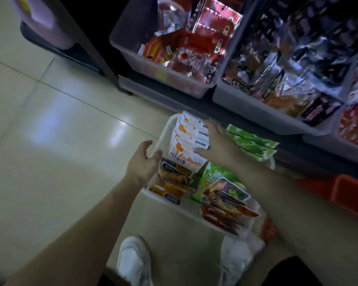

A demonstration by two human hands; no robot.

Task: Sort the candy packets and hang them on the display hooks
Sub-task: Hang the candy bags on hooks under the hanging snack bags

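Note:
A white basket [194, 205] stands on the floor in front of my feet. It holds a standing stack of white-and-orange packets [184, 141], orange packets [172, 182], green packets [250, 141] and red-purple packets [225, 205]. My right hand [217, 141] lies over the right side of the white-and-orange stack, fingers straight and thumb across the front packet. My left hand [145, 159] hovers at the basket's left rim with loosely curved fingers, holding nothing that I can see. No display hooks are in view.
Above the basket a dark shelf carries grey bins: one with red packets [174, 48], one with dark packets [287, 65], one at the right edge [355, 124]. A red crate [349, 195] sits at the right. Pale floor tiles [50, 141] lie to the left.

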